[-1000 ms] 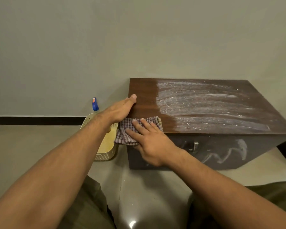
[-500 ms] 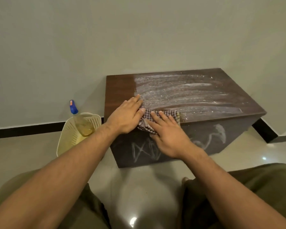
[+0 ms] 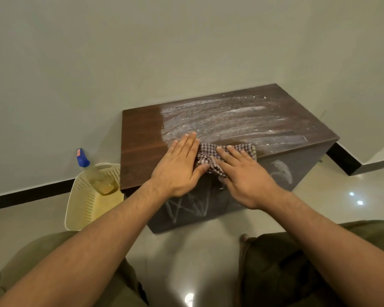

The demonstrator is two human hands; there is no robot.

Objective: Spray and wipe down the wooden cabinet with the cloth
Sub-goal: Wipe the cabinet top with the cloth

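Note:
A low dark wooden cabinet [image 3: 142, 138] stands on the floor against the wall. Its left strip is clean brown; the rest of the top is streaked with white dust. A checked cloth [image 3: 208, 155] lies bunched at the top's front edge. My right hand [image 3: 244, 180] presses flat on the cloth with straight fingers. My left hand [image 3: 177, 167] lies flat on the top just left of the cloth, its thumb touching it. A spray bottle [image 3: 98, 176] with a blue cap leans in a basket left of the cabinet.
The cream perforated basket [image 3: 84, 204] sits on the tiled floor beside the cabinet's left end. White chalk-like marks [image 3: 186, 207] cover the cabinet's dark front. A black skirting [image 3: 27, 193] runs along the wall. My knees fill the lower corners.
Both hands and the cloth have slid to the right along the cabinet's front edge, from the left corner toward the middle. The clean brown strip at the left has widened slightly.

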